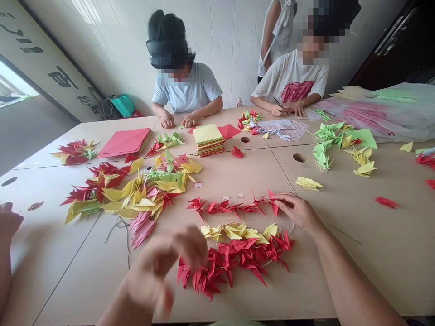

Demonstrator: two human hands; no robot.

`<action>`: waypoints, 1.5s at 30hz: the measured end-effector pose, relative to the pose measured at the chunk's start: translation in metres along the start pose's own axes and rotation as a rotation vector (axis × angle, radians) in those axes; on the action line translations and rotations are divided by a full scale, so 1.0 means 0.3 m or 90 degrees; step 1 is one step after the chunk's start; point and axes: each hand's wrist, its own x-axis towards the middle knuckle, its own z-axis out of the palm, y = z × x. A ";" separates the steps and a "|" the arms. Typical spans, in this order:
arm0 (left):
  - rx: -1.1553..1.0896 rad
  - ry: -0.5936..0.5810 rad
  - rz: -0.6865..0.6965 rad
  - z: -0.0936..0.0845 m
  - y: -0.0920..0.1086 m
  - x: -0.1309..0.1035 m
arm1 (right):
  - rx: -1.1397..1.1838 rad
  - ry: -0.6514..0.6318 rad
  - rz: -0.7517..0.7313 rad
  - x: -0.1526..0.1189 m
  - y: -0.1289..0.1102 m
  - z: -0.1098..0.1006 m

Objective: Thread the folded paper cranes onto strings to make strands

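Note:
My right hand (297, 209) pinches the right end of a row of red paper cranes (220, 207) that lies across the table. My left hand (166, 262), blurred by motion, is raised near the table's front edge with its thumb and fingers apart and nothing visible between them. Just beyond its fingers lies a pile of red folded cranes (231, 262), partly hidden by the hand. A strand of yellow cranes (238, 231) rests between the red row and the red pile. Thin string shows beside these strands.
A mixed crane heap (136, 190) lies left. Behind stand red paper (124, 142) and a yellow-topped stack (209, 138). Green cranes (322, 154) and plastic bags (377, 113) are right. Two people sit opposite, another stands behind; someone's hand (9, 219) is at the left edge.

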 end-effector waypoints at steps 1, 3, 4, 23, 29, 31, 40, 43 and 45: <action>0.029 0.040 -0.027 0.002 -0.013 0.015 | -0.007 0.004 0.000 0.000 0.000 0.001; 0.068 0.090 -0.049 0.018 -0.053 0.038 | -0.031 0.020 -0.004 0.000 -0.001 0.003; 0.150 0.139 -0.060 0.030 -0.079 0.046 | -0.051 0.037 -0.016 0.000 -0.004 0.005; 0.340 0.042 -0.057 0.106 -0.283 0.058 | -0.287 0.082 -0.255 0.038 -0.134 0.070; 0.342 0.027 -0.063 0.111 -0.284 0.057 | -0.320 -0.018 -0.272 0.038 -0.181 0.108; 0.337 0.024 -0.068 0.111 -0.281 0.056 | -0.329 -0.021 -0.272 0.036 -0.184 0.111; 0.321 0.011 -0.081 0.114 -0.282 0.054 | -0.324 -0.035 -0.297 0.075 -0.262 0.144; 0.315 0.014 -0.083 0.113 -0.283 0.050 | -0.323 -0.086 -0.317 0.097 -0.270 0.170; 0.309 0.016 -0.084 0.112 -0.282 0.050 | -0.324 -0.106 -0.320 0.105 -0.268 0.177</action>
